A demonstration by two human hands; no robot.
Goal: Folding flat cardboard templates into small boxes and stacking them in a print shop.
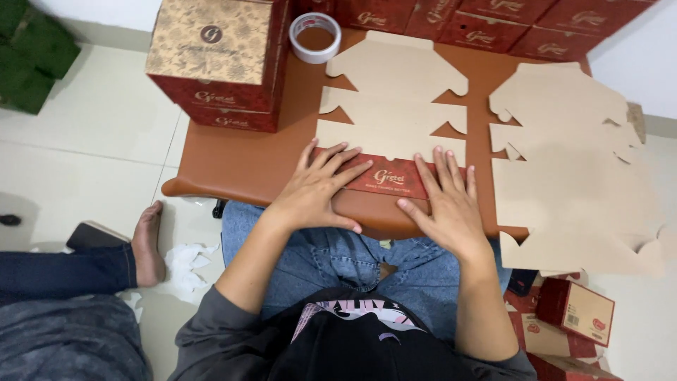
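a small brown counter [240, 159] carries a flat cardboard box blank [395, 106] at its middle, its red near flap [384, 180] folded over at the near edge. a stack of unfolded blanks [571, 162] overhangs the right side, and a roll of clear tape [315, 37] lies far left beside a closed red and gold box [215, 60], with a row of red boxes [486, 25] along the far edge. the counter stands on a pale tiled floor [92, 141].

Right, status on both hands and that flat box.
Left hand and right hand flat, pressing the red flap of the unfolded carton. Nothing gripped. Stack of blanks alongside, clear.
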